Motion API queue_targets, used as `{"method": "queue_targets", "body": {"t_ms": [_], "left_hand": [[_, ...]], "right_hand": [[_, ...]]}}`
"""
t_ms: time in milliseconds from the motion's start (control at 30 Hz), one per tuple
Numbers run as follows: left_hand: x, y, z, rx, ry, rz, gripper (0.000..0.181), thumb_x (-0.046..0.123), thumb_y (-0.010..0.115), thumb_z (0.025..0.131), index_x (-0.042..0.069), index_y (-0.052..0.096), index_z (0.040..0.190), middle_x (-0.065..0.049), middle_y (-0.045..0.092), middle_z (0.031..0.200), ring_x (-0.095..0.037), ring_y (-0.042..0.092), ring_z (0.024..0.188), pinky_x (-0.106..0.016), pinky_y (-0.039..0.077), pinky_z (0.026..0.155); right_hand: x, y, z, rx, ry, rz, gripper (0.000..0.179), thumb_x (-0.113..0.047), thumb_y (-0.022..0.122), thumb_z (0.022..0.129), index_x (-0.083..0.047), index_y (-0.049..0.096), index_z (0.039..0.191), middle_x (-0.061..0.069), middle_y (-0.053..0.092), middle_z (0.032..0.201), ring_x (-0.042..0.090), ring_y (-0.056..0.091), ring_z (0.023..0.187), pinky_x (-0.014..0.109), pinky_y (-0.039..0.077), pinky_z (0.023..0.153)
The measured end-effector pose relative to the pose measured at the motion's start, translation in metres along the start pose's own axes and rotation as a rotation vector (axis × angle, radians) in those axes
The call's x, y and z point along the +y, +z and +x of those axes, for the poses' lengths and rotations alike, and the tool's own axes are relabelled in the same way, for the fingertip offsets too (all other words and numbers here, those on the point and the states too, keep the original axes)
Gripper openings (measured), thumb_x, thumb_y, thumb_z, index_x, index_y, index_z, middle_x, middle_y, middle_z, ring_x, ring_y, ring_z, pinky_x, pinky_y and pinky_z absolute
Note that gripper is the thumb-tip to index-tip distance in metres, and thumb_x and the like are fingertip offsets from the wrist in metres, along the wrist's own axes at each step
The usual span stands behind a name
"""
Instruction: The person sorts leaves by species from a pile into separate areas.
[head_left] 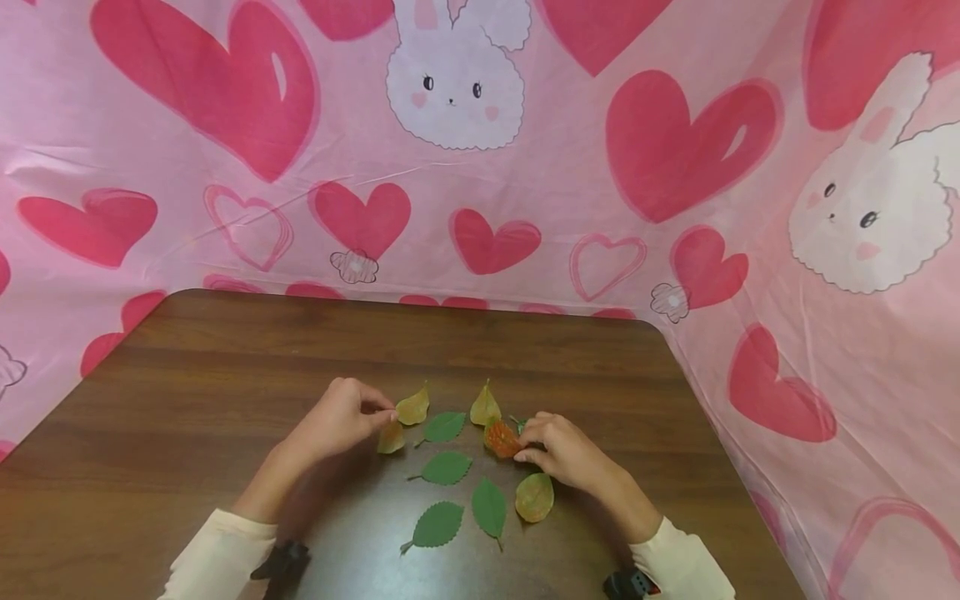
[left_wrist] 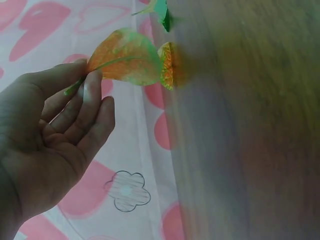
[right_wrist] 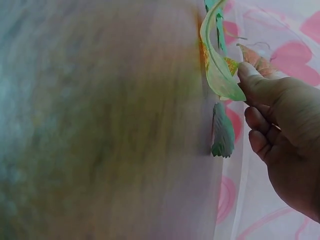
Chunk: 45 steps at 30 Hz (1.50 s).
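Observation:
Between its thumb and fingers, the left hand [head_left: 347,421] pinches a yellow leaf [head_left: 413,407]. In the left wrist view its stem end is in the fingertips and the orange-green blade [left_wrist: 125,57] points away from the hand. A second yellow leaf [head_left: 391,438] lies just below that hand. The right hand [head_left: 561,450] pinches an orange-red leaf [head_left: 502,438], which overlaps another yellowish leaf. In the right wrist view the thumb hides part of this leaf [right_wrist: 257,62]. A small green leaf [head_left: 519,424] shows partly behind the right fingers.
Green leaves with toothed edges, such as the upper one [head_left: 446,427] and lower one [head_left: 438,524], lie between the hands on the brown wooden table [head_left: 225,375]. A yellow leaf [head_left: 485,403] lies farther back, another [head_left: 535,497] below the right hand. Pink heart-patterned cloth [head_left: 427,217] surrounds the table.

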<state>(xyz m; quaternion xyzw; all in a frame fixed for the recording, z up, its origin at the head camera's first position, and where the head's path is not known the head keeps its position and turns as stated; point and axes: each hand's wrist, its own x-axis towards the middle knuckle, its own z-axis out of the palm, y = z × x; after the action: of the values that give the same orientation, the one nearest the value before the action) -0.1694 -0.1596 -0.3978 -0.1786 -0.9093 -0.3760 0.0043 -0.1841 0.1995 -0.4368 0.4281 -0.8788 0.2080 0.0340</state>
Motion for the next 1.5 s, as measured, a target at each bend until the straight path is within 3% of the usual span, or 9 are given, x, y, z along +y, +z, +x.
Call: {"method": "queue_targets", "body": {"t_ms": [267,400,700,933,1067,1267,1500], "left_hand": [[0.004,-0.002,0.0,0.055,-0.022,-0.064,0.005,0.01,0.08,0.086,0.005,0.081,0.085,-0.005,0.079,0.081,-0.008,0.065,0.072,-0.021,0.053,0.062],[0.004,-0.002,0.0,0.094,-0.028,-0.086,0.005,0.008,0.082,0.084,0.004,0.08,0.084,-0.006,0.079,0.082,-0.01,0.067,0.074,-0.022,0.053,0.064],[0.003,-0.005,0.001,0.124,-0.042,-0.085,0.018,0.005,0.076,0.088,0.001,0.078,0.106,-0.012,0.079,0.094,-0.018,0.07,0.084,-0.025,0.055,0.071],[0.001,-0.004,0.0,0.155,-0.069,-0.096,0.013,0.007,0.075,0.09,0.004,0.079,0.102,-0.014,0.079,0.102,-0.022,0.069,0.087,-0.023,0.054,0.067],[0.002,-0.003,0.002,0.14,-0.075,-0.139,0.011,0.006,0.073,0.091,0.002,0.078,0.101,-0.015,0.078,0.101,-0.023,0.071,0.086,-0.025,0.057,0.067],[0.002,-0.002,0.005,0.092,-0.077,-0.241,0.005,0.002,0.067,0.095,0.0,0.069,0.099,-0.019,0.076,0.104,-0.034,0.074,0.101,-0.024,0.055,0.072],[0.0,0.0,0.01,0.042,-0.068,-0.292,0.024,0.003,0.065,0.097,-0.006,0.068,0.119,-0.024,0.075,0.113,-0.037,0.073,0.105,-0.027,0.057,0.075]], "right_hand": [[0.002,-0.001,0.0,0.07,-0.023,0.072,0.005,-0.013,0.077,0.088,-0.01,0.076,0.084,-0.003,0.068,0.079,0.003,0.06,0.076,0.018,0.053,0.068],[0.002,-0.003,0.001,0.083,0.009,0.141,0.007,-0.012,0.076,0.089,-0.008,0.077,0.084,-0.002,0.068,0.078,-0.003,0.056,0.071,0.016,0.052,0.064],[0.002,-0.007,0.003,0.13,0.051,0.191,0.005,-0.012,0.076,0.089,-0.008,0.076,0.085,-0.002,0.069,0.079,-0.004,0.049,0.069,0.017,0.049,0.06],[0.004,-0.008,0.004,0.191,0.022,0.22,0.006,-0.007,0.078,0.086,-0.007,0.075,0.081,-0.002,0.067,0.076,-0.004,0.047,0.067,0.017,0.046,0.058],[0.005,-0.009,0.003,0.22,0.015,0.221,0.005,-0.006,0.076,0.087,-0.005,0.076,0.082,0.0,0.07,0.079,-0.003,0.054,0.07,0.017,0.049,0.059],[0.006,-0.012,0.004,0.26,0.032,0.221,0.005,0.001,0.076,0.086,-0.003,0.077,0.083,0.003,0.071,0.081,0.002,0.06,0.073,0.02,0.054,0.062],[0.013,-0.011,0.004,0.319,0.021,0.262,0.004,0.001,0.077,0.084,-0.001,0.076,0.081,0.004,0.071,0.078,0.001,0.06,0.074,0.018,0.053,0.062]]}}
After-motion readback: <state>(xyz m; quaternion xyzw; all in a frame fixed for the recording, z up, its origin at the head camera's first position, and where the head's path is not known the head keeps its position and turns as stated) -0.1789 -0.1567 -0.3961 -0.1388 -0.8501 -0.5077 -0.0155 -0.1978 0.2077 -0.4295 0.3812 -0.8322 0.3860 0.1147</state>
